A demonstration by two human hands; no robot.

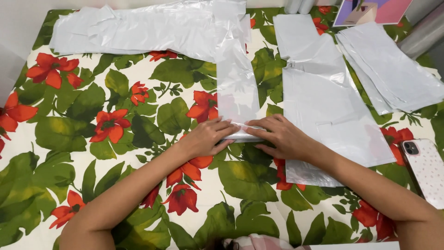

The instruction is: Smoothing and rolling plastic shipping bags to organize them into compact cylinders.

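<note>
Both hands press down on the near end of a long, narrow strip of clear plastic film (237, 99) laid across a flower-print tablecloth (138, 139). Left hand (206, 138) and right hand (283, 137) lie palm down with fingers nearly flat and loosely spread, fingertips almost meeting over the folded bottom edge of the strip; neither hand is closed in a grip, and the film is pinned rather than held. From the hands the strip runs straight away up the table to a loose heap of the same film (148, 30) along the far edge.

By its look the film is very light, thin and limp, with no stiffness of its own; its glossy, creased face suggests it would slide easily and hold a fold only when pressed. The folded near edge, where several layers lie together, appears the firmest place to pinch it.

Just right of the right hand lies a broad flat sheet of the same plastic (323, 102), and beyond it a stack of flattened sheets (393, 69). A phone in a pale speckled case (425, 169) rests near the right forearm, and a colourful printed card (370, 10) sits at the far right corner.
</note>
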